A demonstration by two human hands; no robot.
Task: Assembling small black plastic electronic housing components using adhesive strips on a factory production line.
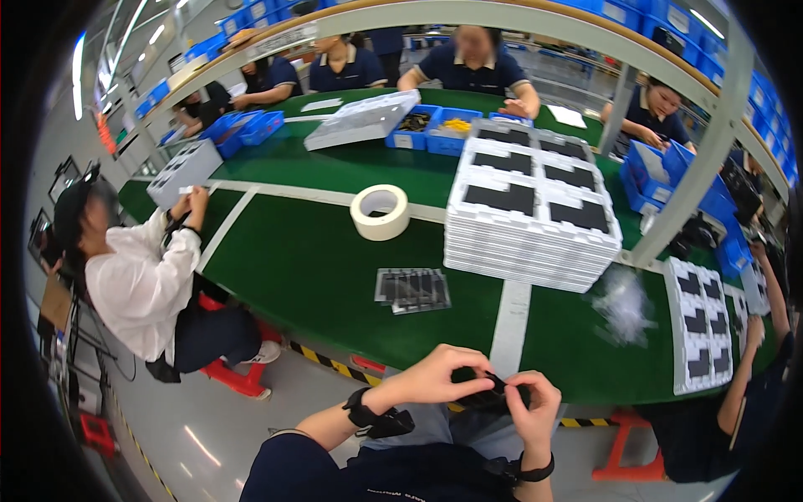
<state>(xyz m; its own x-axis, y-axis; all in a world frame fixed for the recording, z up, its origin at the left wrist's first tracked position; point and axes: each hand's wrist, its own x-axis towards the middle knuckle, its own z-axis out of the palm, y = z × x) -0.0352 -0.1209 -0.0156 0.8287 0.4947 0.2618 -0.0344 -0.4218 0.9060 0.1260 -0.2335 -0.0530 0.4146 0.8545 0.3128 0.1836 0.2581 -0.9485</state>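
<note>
Left hand [433, 375], right hand [536, 410]: fingers pinch black piece [496, 384], perhaps steadying it
Films [411, 289]: near table's [326, 280] front edge, seemingly within reach

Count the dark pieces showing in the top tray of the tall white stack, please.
6 dark pieces: three down the left column and three down the right of the top tray. Any in the trays beneath are hidden.

Cream tape roll [381, 227] on green tabletop [309, 251] — blue bins [442, 146] beyond.
</note>
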